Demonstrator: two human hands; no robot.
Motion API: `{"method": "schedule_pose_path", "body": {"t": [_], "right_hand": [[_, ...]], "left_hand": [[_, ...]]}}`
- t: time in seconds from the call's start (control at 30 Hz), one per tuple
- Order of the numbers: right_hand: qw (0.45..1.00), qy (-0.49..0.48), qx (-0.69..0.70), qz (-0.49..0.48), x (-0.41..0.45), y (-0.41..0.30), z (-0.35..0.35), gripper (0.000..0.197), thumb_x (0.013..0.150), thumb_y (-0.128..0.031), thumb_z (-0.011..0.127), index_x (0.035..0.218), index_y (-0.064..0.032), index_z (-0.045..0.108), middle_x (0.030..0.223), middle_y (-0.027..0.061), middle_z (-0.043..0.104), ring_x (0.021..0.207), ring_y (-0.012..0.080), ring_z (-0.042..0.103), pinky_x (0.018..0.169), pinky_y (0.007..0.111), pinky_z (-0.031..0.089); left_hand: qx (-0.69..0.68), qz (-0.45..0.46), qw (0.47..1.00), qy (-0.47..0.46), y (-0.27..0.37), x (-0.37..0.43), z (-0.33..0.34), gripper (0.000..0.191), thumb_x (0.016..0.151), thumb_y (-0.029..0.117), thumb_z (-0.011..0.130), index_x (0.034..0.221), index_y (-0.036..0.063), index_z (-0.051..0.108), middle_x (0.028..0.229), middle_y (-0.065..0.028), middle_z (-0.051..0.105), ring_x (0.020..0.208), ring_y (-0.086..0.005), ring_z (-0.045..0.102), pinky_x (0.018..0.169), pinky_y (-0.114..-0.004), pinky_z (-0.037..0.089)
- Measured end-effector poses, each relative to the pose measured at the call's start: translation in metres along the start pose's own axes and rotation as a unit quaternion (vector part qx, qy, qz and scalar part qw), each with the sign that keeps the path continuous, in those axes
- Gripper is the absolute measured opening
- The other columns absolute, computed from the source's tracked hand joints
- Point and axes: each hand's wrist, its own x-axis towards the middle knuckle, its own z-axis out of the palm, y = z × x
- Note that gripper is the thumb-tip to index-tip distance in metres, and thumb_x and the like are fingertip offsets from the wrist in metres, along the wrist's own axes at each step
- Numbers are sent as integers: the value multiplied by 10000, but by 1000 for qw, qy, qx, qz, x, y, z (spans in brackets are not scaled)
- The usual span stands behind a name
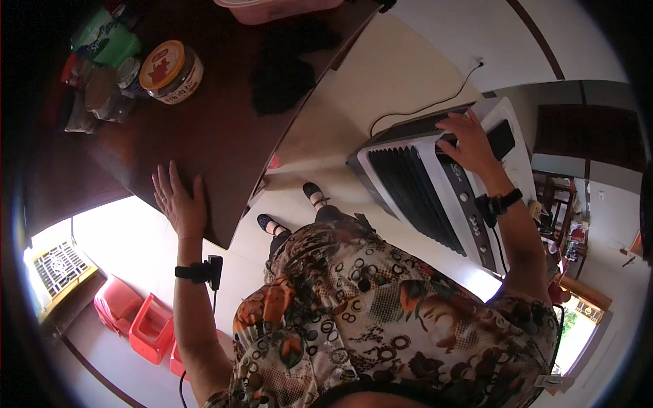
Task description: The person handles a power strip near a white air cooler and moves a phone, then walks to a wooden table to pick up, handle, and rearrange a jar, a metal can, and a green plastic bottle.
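Note:
My left hand [179, 201] lies with spread fingers on a corner of the dark wooden table [219, 137], holding nothing. On the other side, my right hand [467, 140] is at the upper edge of a white and black air cooler [418, 188], near its control panel [467, 204] of knobs and buttons. Its fingers are apart, and whether they press on the casing cannot be told. Farther up the table stands a plastic jar [171, 71] with an orange-yellow lid. Beside it are a green bottle [104, 38] and several clear plastic bags [104, 94].
A dark cloth-like thing [283, 76] and a pink plastic basin [278, 9] are on the table. From the cooler a black power cord [423, 108] runs to a wall socket [479, 62]. Red plastic stools [151, 329] stand at lower left. My shoes [312, 191] are on the tiled floor.

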Motion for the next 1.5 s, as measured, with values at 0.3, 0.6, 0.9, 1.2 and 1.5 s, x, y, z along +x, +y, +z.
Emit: {"method": "schedule_pose_path", "body": {"t": [0.3,0.6,0.9,1.2,1.5], "right_hand": [[999,28,-2,23,8,2,11,362,830,-316,672,1124,-105,653,1153,130,636,1169,305,537,1132,502,252],[993,44,25,105,8,-13,32,318,841,-257,674,1106,-84,642,988,93,673,998,296,600,1069,490,324],[965,-80,-217,-121,-23,-80,71,282,823,-123,557,1038,17,675,1096,179,641,1132,351,549,1096,589,263],[869,-310,-172,-345,-172,-69,157,125,781,-128,637,681,-107,708,852,142,650,1044,319,543,1091,585,260],[928,-217,-159,-260,-196,-48,203,235,749,-200,663,524,-153,617,613,43,513,856,255,511,1075,521,277]], "left_hand": [[1,18,1000,-7,-6,6,15,634,946,421,532,1474,126,342,1530,-180,289,1447,-365,194,1153,-532,188],[17,24,999,-33,-11,24,11,617,953,416,521,1472,130,349,1543,-159,279,1447,-369,193,1158,-525,190],[1,55,998,-34,-11,50,15,617,937,415,550,1455,124,383,1537,-136,302,1440,-345,223,1165,-498,190],[-4,96,995,-16,-1,68,25,636,929,461,544,1462,154,380,1533,-138,310,1440,-338,231,1164,-503,199],[-4,86,996,-25,3,66,27,624,932,444,548,1460,155,384,1532,-134,313,1439,-339,231,1166,-497,188]]}}
